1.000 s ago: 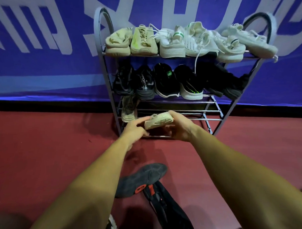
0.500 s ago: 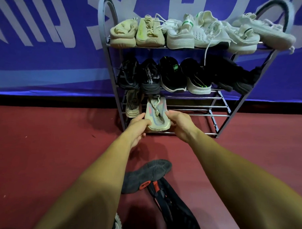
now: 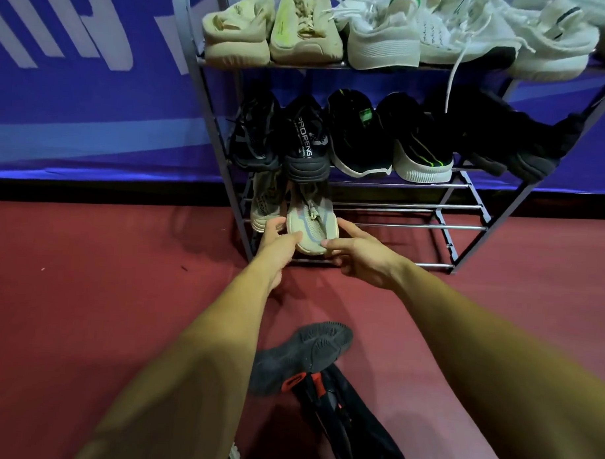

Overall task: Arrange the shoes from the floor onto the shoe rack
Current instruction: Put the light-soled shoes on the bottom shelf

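Note:
A grey metal shoe rack [image 3: 462, 228] stands against the blue wall. A beige sneaker [image 3: 311, 226] rests upright on its bottom tier, toe toward me, beside a matching beige sneaker [image 3: 262, 207] at the far left. My left hand [image 3: 276, 240] grips its left side and my right hand [image 3: 357, 253] holds its right side and toe. Two black shoes lie on the red floor between my arms: one sole-up [image 3: 300, 356], one with red accents [image 3: 342, 412]. Several pale shoes fill the top tier and several black ones the middle tier.
The bottom tier's bars to the right of the beige pair carry no shoes. A white lace [image 3: 452, 80] hangs from the top tier over the middle one. A white shoe edge [image 3: 234, 458] shows at the bottom of the view. A blue banner [image 3: 76, 84] backs the rack.
The beige sneaker went from sole-up in my hands to upright, then slid deeper onto the bottom tier beside its mate. The camera moved closer to the rack.

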